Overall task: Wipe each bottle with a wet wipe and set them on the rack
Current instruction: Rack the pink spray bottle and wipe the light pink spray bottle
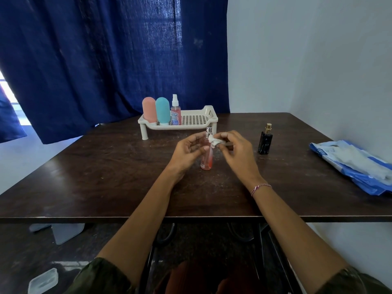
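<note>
Dark brown wooden bench (pixel 106 177) fills the middle of the view, with a deep blue curtain (pixel 95 60) hanging behind its far edge. At the right edge of the bench lies a blue-and-white plastic wet-wipe packet (pixel 350 164), flat and crumpled. At the far centre stands a white perforated plastic rack (pixel 209 119) on short legs. Its left end is filled and its right half is bare. On the rack, left to right and upright, are a pink rounded bottle (pixel 149 109), a teal rounded bottle (pixel 162 110) touching it, and a clear spray bottle with pink liquid and a white nozzle (pixel 176 112) just beside that. Both hands meet near the bench centre, just in front of the rack. The left hand (pixel 186 150) has its fingers curled round the upper body of a slim clear bottle with red-pink liquid and a silver cap (pixel 206 160), thumb across the front. The bottle is upright; I cannot tell whether its base rests on the bench or sits just above it. The right hand (pixel 235 149) pinches a bunched white wet wipe (pixel 214 142) between thumb and fingertips, pressed to the bottle's neck just below the cap. A black squarish perfume bottle with a gold cap (pixel 265 142) stands alone to the right, apart from the hands. Step in hand, by my reading, is wiping the fourth bottle, at its top end. Next calls for drawing the wipe down the body while the left hand steadies or turns the bottle, then standing it in the open right part of the rack. The black bottle looks to be the last one left.
</note>
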